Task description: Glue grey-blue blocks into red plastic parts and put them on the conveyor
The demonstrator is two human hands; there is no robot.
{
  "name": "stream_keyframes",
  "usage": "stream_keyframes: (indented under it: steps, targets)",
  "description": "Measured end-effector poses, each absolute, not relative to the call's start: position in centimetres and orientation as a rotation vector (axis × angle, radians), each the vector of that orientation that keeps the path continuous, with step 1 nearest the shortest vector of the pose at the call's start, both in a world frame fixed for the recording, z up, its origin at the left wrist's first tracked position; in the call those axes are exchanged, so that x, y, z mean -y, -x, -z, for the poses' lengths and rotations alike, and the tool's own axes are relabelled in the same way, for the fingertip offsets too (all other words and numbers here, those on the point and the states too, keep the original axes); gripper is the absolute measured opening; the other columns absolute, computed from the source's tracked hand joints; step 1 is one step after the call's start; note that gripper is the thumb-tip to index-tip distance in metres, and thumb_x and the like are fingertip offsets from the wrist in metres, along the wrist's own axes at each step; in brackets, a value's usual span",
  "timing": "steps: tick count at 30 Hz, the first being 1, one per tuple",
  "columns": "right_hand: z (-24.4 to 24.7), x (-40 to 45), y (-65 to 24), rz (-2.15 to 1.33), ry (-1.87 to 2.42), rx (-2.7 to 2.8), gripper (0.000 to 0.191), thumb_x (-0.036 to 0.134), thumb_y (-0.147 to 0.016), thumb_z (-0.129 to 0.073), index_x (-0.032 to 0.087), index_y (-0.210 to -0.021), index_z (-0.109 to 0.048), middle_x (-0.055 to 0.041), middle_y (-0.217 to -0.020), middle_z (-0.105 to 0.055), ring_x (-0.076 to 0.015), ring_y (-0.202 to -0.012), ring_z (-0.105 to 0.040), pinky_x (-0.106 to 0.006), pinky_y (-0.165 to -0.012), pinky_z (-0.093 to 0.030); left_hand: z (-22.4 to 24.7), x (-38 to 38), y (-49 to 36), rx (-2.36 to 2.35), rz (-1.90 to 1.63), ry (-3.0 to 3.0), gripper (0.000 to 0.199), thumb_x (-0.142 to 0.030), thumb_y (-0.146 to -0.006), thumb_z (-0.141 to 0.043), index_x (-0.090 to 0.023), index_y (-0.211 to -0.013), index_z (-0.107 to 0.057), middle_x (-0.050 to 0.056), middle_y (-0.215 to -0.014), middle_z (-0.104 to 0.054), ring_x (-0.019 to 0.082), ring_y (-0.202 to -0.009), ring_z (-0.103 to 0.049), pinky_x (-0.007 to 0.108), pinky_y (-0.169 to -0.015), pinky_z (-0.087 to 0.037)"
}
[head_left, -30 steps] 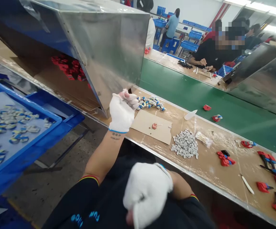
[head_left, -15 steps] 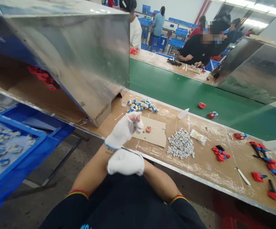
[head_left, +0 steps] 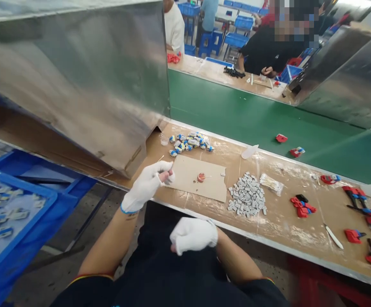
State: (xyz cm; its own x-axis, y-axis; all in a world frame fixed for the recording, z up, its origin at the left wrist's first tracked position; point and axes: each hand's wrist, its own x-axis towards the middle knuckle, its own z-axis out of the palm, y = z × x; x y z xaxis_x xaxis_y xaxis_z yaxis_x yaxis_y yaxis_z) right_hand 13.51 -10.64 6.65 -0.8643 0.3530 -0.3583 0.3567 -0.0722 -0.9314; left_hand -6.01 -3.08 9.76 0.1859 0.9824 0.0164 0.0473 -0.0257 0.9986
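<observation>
My left hand, in a white glove with bare fingertips, is closed in a pinch at the left edge of a cardboard sheet. Whatever lies between those fingertips is too small to make out. In front of my body, below the bench edge, my right hand is gloved too and curled closed; the inside of its grip is hidden. On the cardboard stands a small round red pot with a cotton swab across it. Behind the sheet lies a heap of small blue, white and yellow parts.
Right of the cardboard are a pile of small grey pieces, a bag of swabs and red-and-black parts. A metal housing rises at left. Beyond the bench, a green belt carries red parts; a co-worker sits across it.
My right hand has come away from my left forearm, moving right and down. My left hand has moved left and lower, off the cardboard's middle. The view has shifted slightly.
</observation>
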Motion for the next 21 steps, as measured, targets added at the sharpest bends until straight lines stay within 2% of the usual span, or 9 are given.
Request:
stream_keyframes:
  steps: [3, 5, 7, 9, 13, 16, 18, 19, 21]
  targets:
    - [-7.4, 11.3, -19.9, 2.299, -1.008, -2.177, 0.049, 0.054, -0.092, -0.075, 0.022, -0.06, -0.056, 0.0082, -0.051, -0.045, -0.0093, -0.051, -0.04, -0.025, -0.051, -0.034, -8.1, -0.1, 6.7, -1.629, -0.937, -1.626, 0.03, -0.043, -0.093, -0.068, -0.021, -0.11, -0.078, 0.013, -0.109, -0.081, 0.033, -0.102, -0.079, 0.044, -0.098, -0.062]
    - [-8.3, 11.7, -23.2, 2.383, -1.239, -2.391, 0.065, 0.072, -0.098, -0.066, 0.024, -0.058, -0.046, 0.007, -0.054, -0.042, -0.0098, -0.053, -0.037, -0.028, -0.055, -0.035, -7.3, -2.5, 5.9, -1.833, -0.766, -1.73, 0.042, -0.033, -0.093, -0.068, -0.02, -0.132, -0.077, 0.018, -0.134, -0.077, 0.04, -0.121, -0.078, 0.049, -0.107, -0.06]
    - [-9.4, 11.6, -25.5, 2.27, -1.547, -2.578, 0.073, 0.077, -0.106, -0.057, 0.025, -0.058, -0.04, 0.0063, -0.056, -0.04, -0.0105, -0.054, -0.036, -0.03, -0.058, -0.036, -6.8, -4.4, 4.8, -1.94, -0.485, -1.884, 0.051, -0.033, -0.098, -0.066, -0.022, -0.147, -0.073, 0.02, -0.145, -0.073, 0.044, -0.125, -0.078, 0.05, -0.101, -0.061]
    - [-10.5, 11.0, -26.8, 2.026, -1.862, -2.658, 0.074, 0.078, -0.11, -0.052, 0.025, -0.06, -0.041, 0.0055, -0.057, -0.041, -0.0114, -0.055, -0.038, -0.031, -0.059, -0.035, -6.6, -5.6, 3.9, -1.965, -0.21, -2.034, 0.051, -0.036, -0.104, -0.063, -0.025, -0.153, -0.072, 0.019, -0.144, -0.073, 0.044, -0.121, -0.08, 0.048, -0.093, -0.062]
    - [-11.9, 8.7, -27.9, 1.696, -2.113, -2.665, 0.075, 0.08, -0.112, -0.049, 0.024, -0.062, -0.052, 0.0028, -0.058, -0.052, -0.0136, -0.056, -0.049, -0.03, -0.059, -0.039, -6.2, -5.8, 3.3, -1.935, -0.129, -2.116, 0.046, -0.033, -0.104, -0.064, -0.028, -0.147, -0.076, 0.016, -0.138, -0.077, 0.041, -0.115, -0.082, 0.044, -0.088, -0.064]
    - [-11.9, 7.3, -27.9, 1.599, -2.194, -2.642, 0.075, 0.081, -0.11, -0.051, 0.025, -0.06, -0.05, 0.0028, -0.055, -0.051, -0.0129, -0.052, -0.046, -0.029, -0.055, -0.037, -6.4, -3.9, 4.3, -1.877, -0.464, -2.106, 0.043, -0.033, -0.102, -0.064, -0.025, -0.141, -0.078, 0.017, -0.141, -0.078, 0.04, -0.122, -0.082, 0.046, -0.098, -0.067]
    - [-11.4, 7.0, -27.8, 1.537, -2.324, -2.587, 0.074, 0.08, -0.109, -0.054, 0.025, -0.06, -0.049, 0.0025, -0.053, -0.049, -0.013, -0.05, -0.044, -0.029, -0.052, -0.036, -7.0, -1.3, 6.0, -1.703, -0.763, -2.08, 0.035, -0.037, -0.1, -0.065, -0.025, -0.127, -0.083, 0.016, -0.133, -0.083, 0.038, -0.122, -0.083, 0.049, -0.106, -0.068]
    - [-10.9, 7.0, -27.9, 1.507, -2.397, -2.547, 0.074, 0.08, -0.108, -0.056, 0.025, -0.059, -0.048, 0.0022, -0.052, -0.048, -0.0135, -0.05, -0.044, -0.03, -0.052, -0.036, -7.5, 0.4, 7.1, -1.574, -0.877, -2.062, 0.028, -0.038, -0.098, -0.067, -0.028, -0.117, -0.085, 0.015, -0.125, -0.087, 0.037, -0.116, -0.085, 0.049, -0.106, -0.07]
    - [-9.7, 7.4, -28.4, 1.449, -2.513, -2.464, 0.073, 0.08, -0.106, -0.059, 0.025, -0.059, -0.05, 0.001, -0.052, -0.048, -0.0155, -0.05, -0.047, -0.031, -0.051, -0.038, -8.7, 4.3, 9.9, -1.303, -1.067, -2.012, 0.011, -0.039, -0.091, -0.077, -0.035, -0.097, -0.086, 0.008, -0.101, -0.09, 0.033, -0.092, -0.087, 0.047, -0.091, -0.073]
